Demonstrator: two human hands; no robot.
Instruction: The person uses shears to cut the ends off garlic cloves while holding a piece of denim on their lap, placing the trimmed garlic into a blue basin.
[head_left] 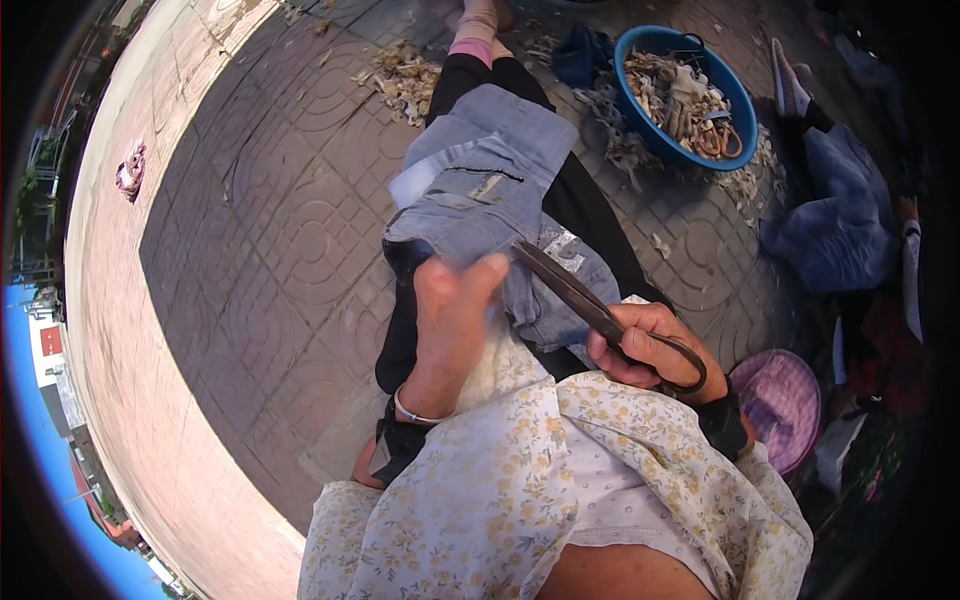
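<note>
Across my legs lies a worn blue denim garment [480, 190], with a dark zip-like line and pale frayed patches. My left hand [445, 325] is closed on its near edge, thumb on top; the hand is slightly blurred and its fingertips are hidden. A pair of dark metal scissors [568, 288] is in my right hand [650, 345], fingers wrapped round the looped handles. The blades look closed or nearly so. Their tips reach the denim just right of my left thumb. Beside my left hand, a dark piece [405, 258] shows at the cloth's edge.
At the far right stands a blue basin [640, 125] full of scraps and cords. Cloth scraps [400, 80] litter the patterned paving [290, 250]. Another person in blue clothing [835, 220] sits at the right. A pink checked hat [780, 410] lies near my right elbow.
</note>
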